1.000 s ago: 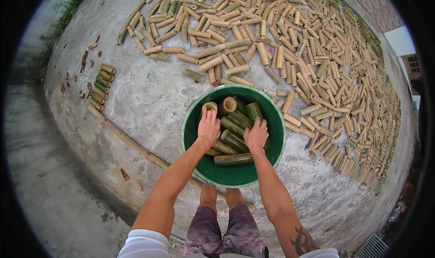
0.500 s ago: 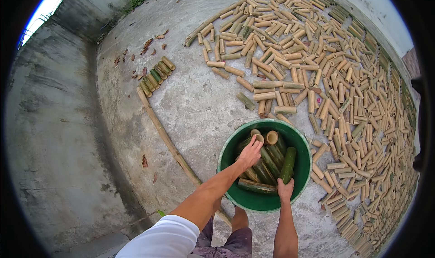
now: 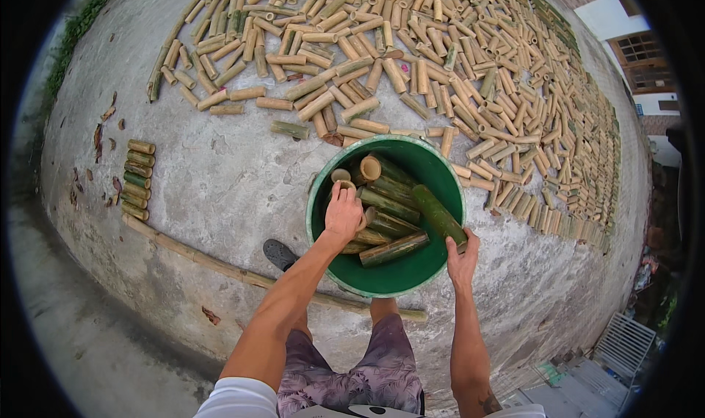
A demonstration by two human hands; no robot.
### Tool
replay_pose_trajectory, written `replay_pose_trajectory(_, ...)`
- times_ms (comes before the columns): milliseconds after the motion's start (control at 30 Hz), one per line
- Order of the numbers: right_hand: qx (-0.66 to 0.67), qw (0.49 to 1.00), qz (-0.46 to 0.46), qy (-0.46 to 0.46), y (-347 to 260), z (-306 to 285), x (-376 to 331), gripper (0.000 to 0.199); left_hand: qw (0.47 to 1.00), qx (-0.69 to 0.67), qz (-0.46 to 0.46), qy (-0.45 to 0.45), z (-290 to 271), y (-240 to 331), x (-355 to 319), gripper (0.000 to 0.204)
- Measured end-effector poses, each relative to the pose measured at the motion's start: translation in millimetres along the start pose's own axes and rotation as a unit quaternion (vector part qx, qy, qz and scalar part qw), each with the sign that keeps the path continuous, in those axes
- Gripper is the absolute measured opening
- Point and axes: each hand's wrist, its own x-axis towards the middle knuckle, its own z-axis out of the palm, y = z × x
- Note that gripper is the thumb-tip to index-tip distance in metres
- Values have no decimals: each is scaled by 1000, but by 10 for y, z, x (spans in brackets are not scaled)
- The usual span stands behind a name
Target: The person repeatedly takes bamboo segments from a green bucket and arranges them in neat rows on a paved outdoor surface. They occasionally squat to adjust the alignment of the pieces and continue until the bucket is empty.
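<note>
A round green tub (image 3: 383, 284) in front of me holds several cut bamboo pieces, some lying and some with their hollow ends up. My left hand (image 3: 344, 216) reaches into its left side, fingers closed on the open end of a bamboo piece (image 3: 345, 186). At the tub's right side, my right hand (image 3: 462, 256) grips the lower end of a dark green bamboo piece (image 3: 439, 217), which slants across the tub's rim. Another hollow-ended bamboo piece (image 3: 370, 168) rests between them, and a split-looking length lies across the front. Part of the left fingers is hidden.
Many tan bamboo pieces (image 3: 411, 73) cover the concrete floor beyond the tub. A short row of green bamboo pieces (image 3: 137, 179) lies at the left by a long bamboo pole (image 3: 213, 267). A dark clog (image 3: 279, 255) shows left of the tub; a metal grate (image 3: 624, 347) stands at lower right.
My view has turned to the right, so the tub and floor pieces appear further left. The green bamboo piece in my right hand now tilts outward over the rim. My left hand stays inside the tub.
</note>
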Motion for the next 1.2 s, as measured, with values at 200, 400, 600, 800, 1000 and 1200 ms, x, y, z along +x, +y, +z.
replay_pose_trajectory(200, -67, 983, 104, -138, -335, -306, 36, 47, 991, -133, 22, 26, -703, -271, -450, 13)
replay_pose_trajectory(400, -91, 871, 334, -350, 61, 571, 416, 60, 970, -233, -55, 50, -1647, -466, -580, 14)
replay_pose_trajectory(600, -10, 788, 445, -425, 297, 1018, 713, 45, 888, -322, -318, 78, -2362, -1193, -1307, 12)
replay_pose_trajectory(800, 70, 819, 455, -343, 198, 861, 438, 54, 807, -273, -517, 80, -2193, -1983, -2387, 17)
replay_pose_trajectory(1000, -17, 909, 359, -213, -351, 505, -244, 49, 821, -59, -569, -2, -1452, -3134, -3770, 17)
replay_pose_trajectory(1200, -261, 950, 69, -157, -1856, -23, -611, 54, 719, -88, -681, -111, -1214, -4172, -5058, 16)
